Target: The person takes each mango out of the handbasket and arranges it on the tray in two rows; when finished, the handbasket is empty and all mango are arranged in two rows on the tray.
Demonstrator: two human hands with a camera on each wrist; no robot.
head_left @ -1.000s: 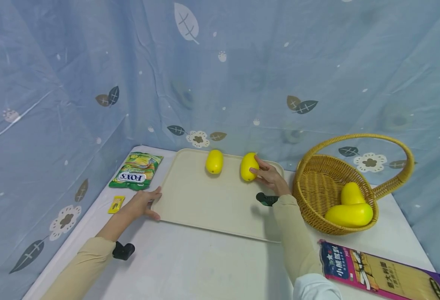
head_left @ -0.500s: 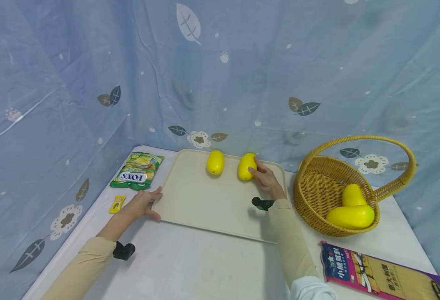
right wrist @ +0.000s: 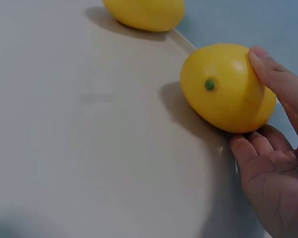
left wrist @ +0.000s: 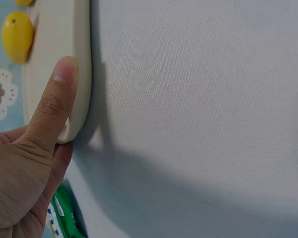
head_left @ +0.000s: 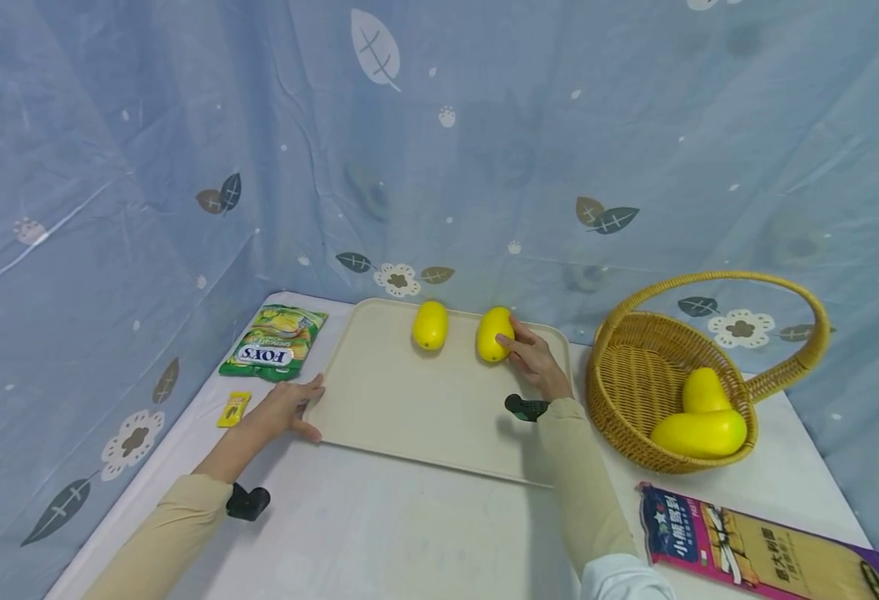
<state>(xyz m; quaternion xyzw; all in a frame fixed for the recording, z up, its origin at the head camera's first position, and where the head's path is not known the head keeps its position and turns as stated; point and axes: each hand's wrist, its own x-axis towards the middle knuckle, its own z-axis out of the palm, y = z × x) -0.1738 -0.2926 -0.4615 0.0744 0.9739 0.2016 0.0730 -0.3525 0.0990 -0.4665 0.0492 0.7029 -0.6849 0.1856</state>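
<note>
Fruit (head_left: 488, 330) at one o'clock on the tray (head_left: 409, 400) sits pinched in our right hand (head_left: 536, 358); our left hand (head_left: 283, 407) grips that tray at eight o'clock.

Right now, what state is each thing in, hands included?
Left hand: holding the tray by its corner
Right hand: gripping a yellow fruit
Tray: bearing another yellow fruit
Basket: two yellow fruits inside, handle raised
Green bag: lying down
Small yellow packet: lying flat
Pasta packet: lying flat
</note>
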